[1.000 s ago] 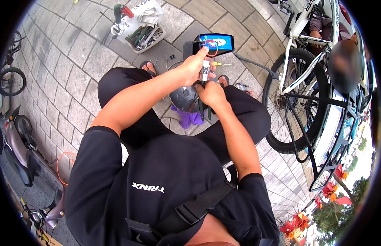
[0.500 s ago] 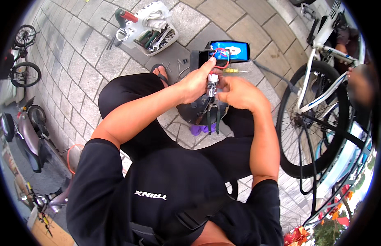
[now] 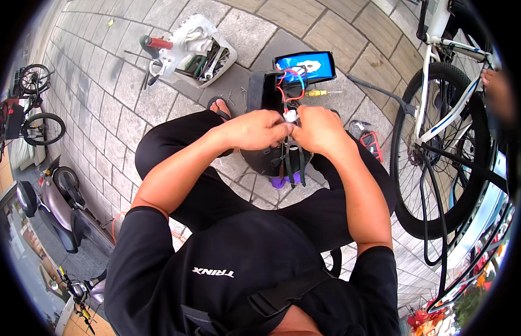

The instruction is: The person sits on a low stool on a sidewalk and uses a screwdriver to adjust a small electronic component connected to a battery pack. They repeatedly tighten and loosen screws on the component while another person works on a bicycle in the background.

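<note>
A white wire connector (image 3: pixel 291 116) is pinched between my hands, over a dark rounded object (image 3: pixel 257 161) between my legs. My left hand (image 3: pixel 259 129) has its fingers closed at the connector's near left side. From the right, my right hand (image 3: pixel 319 127) closes on it too; both sets of fingertips almost meet and hide its lower part. Red wires (image 3: pixel 282 94) run from the connector toward an open black case (image 3: pixel 263 92), beside a blue-faced block in a black frame (image 3: pixel 305 66). Dark-handled pliers (image 3: pixel 296 167) lie on the rounded object, above purple cloth (image 3: pixel 278 182).
A white tool bin (image 3: pixel 227 64) holds hand tools and pale gloves. A yellow screwdriver (image 3: pixel 317 93) and a red-edged device (image 3: pixel 372 145) lie on the paving. At right stands a bicycle (image 3: pixel 426 151), with another person's hand (image 3: pixel 492 81) near it. A scooter (image 3: pixel 56 196) is at left.
My left hand has come down from the red wires to the connector. My right hand has turned in beside it, and the two now cover more of the connector. The view has shifted slightly.
</note>
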Demonstrator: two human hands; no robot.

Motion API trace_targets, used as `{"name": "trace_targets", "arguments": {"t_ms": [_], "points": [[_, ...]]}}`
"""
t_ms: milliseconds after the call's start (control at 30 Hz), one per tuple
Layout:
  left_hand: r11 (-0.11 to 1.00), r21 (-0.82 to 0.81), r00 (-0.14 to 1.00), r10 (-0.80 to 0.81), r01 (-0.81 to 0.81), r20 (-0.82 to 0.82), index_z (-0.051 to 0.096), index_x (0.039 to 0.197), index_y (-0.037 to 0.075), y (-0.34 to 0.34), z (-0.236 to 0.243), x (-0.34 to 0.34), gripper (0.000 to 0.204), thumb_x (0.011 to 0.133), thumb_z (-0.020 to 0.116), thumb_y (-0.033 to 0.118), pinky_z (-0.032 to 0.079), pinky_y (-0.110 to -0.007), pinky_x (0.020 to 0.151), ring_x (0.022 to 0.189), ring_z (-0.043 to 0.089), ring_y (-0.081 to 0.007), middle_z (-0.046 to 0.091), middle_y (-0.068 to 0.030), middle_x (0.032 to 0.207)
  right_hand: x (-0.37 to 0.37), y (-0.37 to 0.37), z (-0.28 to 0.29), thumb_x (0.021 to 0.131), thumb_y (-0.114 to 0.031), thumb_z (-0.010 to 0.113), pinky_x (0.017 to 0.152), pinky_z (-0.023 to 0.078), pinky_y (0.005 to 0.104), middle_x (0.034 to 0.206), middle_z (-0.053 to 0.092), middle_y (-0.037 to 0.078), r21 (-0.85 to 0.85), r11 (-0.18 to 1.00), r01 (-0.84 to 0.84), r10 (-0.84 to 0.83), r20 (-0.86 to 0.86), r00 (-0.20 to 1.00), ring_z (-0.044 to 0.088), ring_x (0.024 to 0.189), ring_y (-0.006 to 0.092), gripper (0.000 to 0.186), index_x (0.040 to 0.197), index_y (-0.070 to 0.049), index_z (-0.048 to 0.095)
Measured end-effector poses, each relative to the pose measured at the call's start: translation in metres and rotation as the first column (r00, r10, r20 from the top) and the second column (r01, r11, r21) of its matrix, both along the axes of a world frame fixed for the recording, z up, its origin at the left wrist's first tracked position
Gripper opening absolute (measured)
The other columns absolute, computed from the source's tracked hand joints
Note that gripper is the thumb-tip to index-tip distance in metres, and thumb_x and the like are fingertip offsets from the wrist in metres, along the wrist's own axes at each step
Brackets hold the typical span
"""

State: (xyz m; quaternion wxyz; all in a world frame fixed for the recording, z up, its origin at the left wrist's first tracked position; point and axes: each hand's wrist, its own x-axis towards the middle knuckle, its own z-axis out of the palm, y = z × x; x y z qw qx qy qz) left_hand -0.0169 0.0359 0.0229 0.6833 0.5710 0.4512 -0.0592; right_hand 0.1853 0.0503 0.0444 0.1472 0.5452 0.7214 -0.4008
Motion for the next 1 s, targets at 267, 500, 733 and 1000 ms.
{"name": "trace_targets", "arguments": {"t_ms": [267, 500, 733, 1000], "points": [[0.802, 0.11, 0.808, -0.57, 0.587, -0.151, 0.069, 0.11, 0.001, -0.03, -0.001, 0.003, 0.043, 0.099, 0.054, 0.039, 0.056, -0.048, 0.083, 0.092, 0.072, -0.0387, 0.074, -0.0211, 0.099, -0.006, -0.001, -0.015, 0.09, -0.039, 0.07, 0.089, 0.053, 0.0517, 0.1, 0.074, 0.023, -0.014, 0.999, -0.049, 0.049, 0.0, 0.999, 0.07, 0.101, 0.0413, 0.039, 0.105, -0.002, 0.072], [0.721, 0.171, 0.735, -0.62, 0.671, -0.275, 0.067, 0.105, -0.001, -0.057, -0.022, -0.001, 0.04, 0.096, 0.058, 0.037, 0.055, -0.052, 0.085, 0.093, 0.071, -0.0428, 0.073, -0.0236, 0.094, -0.018, -0.001, -0.012, 0.093, -0.037, 0.068, 0.095, 0.052, 0.0499, 0.107, 0.074, 0.022, -0.066, 0.992, -0.11, 0.115, 0.066, 0.991, 0.069, 0.108, 0.0392, 0.04, 0.105, 0.001, 0.073], [0.751, 0.249, 0.791, -0.564, 0.611, -0.238, 0.065, 0.107, -0.003, -0.06, -0.024, -0.004, 0.042, 0.096, 0.06, 0.037, 0.055, -0.053, 0.083, 0.092, 0.071, -0.0433, 0.072, -0.0246, 0.091, -0.004, 0.012, 0.005, 0.096, -0.032, 0.063, 0.094, 0.052, 0.0504, 0.107, 0.074, 0.022, 0.119, 0.989, -0.084, 0.063, 0.173, 0.983, 0.07, 0.106, 0.0401, 0.034, 0.104, -0.001, 0.072], [0.746, 0.37, 0.83, -0.529, 0.553, -0.174, 0.064, 0.105, -0.002, -0.073, -0.029, -0.004, 0.04, 0.095, 0.062, 0.037, 0.055, -0.054, 0.078, 0.084, 0.07, -0.0451, 0.071, -0.0223, 0.084, -0.002, 0.011, 0.008, 0.096, -0.032, 0.062, 0.09, 0.054, 0.0523, 0.097, 0.074, 0.021, 0.172, 0.976, -0.133, 0.084, 0.27, 0.959, 0.071, 0.097, 0.0409, 0.031, 0.097, -0.003, 0.074]]}}
